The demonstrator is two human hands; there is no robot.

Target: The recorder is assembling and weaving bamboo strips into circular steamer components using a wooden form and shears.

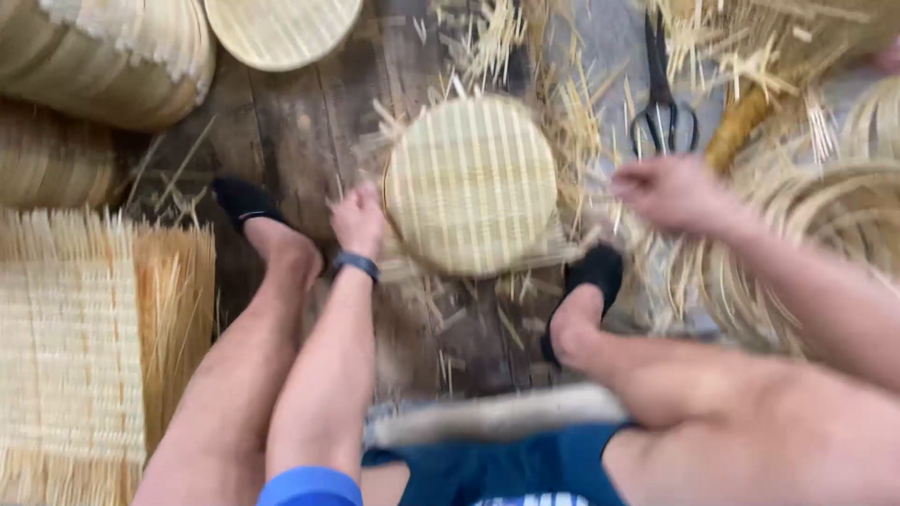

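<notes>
Far left: flat woven mats [66, 365] stacked on the floor, more finished trays [103, 56] piled above them.

Left hand [358, 220] rests against the left rim of the round woven tray [472, 183], fingers curled at the edge; frame too blurred to say whether it actually pinches the rim or just touches it.

The tray lies flat on the dark plank floor [300, 131] between the two feet, loose straw-coloured strips sticking out all round.

Handling, my read: light, thin, springy. The weave is stiff across the face but the loose ends are brittle and splintery. Best held by the rim, both sides, not by stray strips.

Right hand [670, 192] is just right of the tray, not touching, fingers loosely bent, apparently empty. Scissors [662, 117] lie just beyond it. Coiled hoops [844, 215] far right.
</notes>
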